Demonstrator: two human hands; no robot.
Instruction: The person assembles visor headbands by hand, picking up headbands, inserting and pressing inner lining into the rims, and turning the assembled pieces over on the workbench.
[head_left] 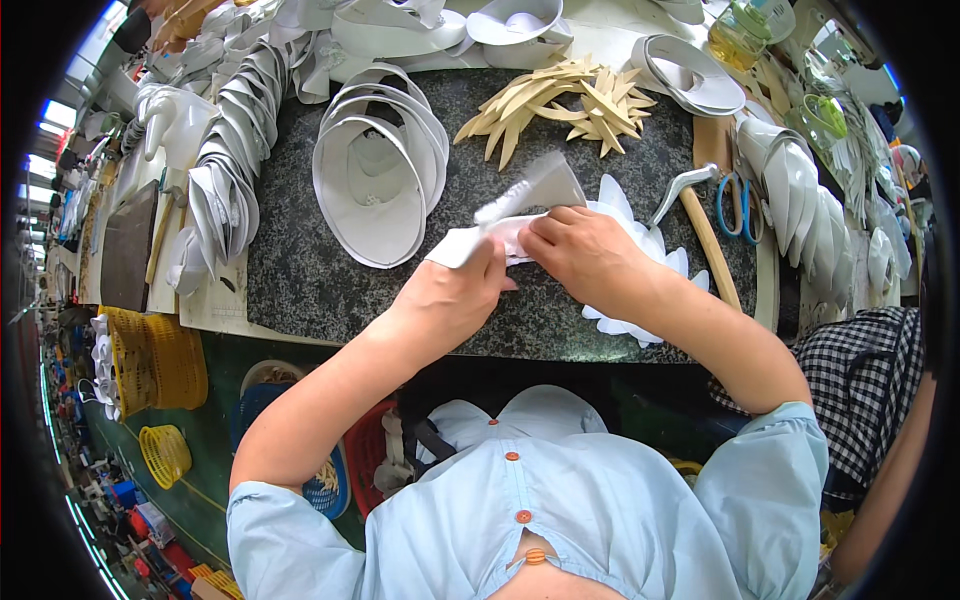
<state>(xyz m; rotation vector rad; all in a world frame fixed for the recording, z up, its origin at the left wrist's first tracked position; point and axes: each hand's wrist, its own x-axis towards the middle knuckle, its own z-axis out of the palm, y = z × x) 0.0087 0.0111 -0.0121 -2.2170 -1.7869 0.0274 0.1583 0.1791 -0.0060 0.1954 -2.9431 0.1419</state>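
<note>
My left hand (455, 290) and my right hand (588, 250) meet over a dark speckled stone slab (290, 285), both with fingers closed on a white shoe upper (550, 188). One edge of the upper is folded up and shows a rough, fuzzy strip. My fingers hide its middle. Left of my hands stand several white oval shoe uppers (370, 200), nested together. Curved beige strips (575, 100) lie in a loose pile beyond the held piece. Thin pale leaf-shaped pieces (645, 240) are fanned out partly under my right forearm.
Right of my right hand lies a hammer (712, 245) with a wooden handle, beside blue-handled scissors (738, 210). Rows of stacked white uppers flank the slab at left (232, 140) and right (800, 190). A yellow basket (165, 455) stands on the green floor. Someone in checked cloth (865, 390) is at right.
</note>
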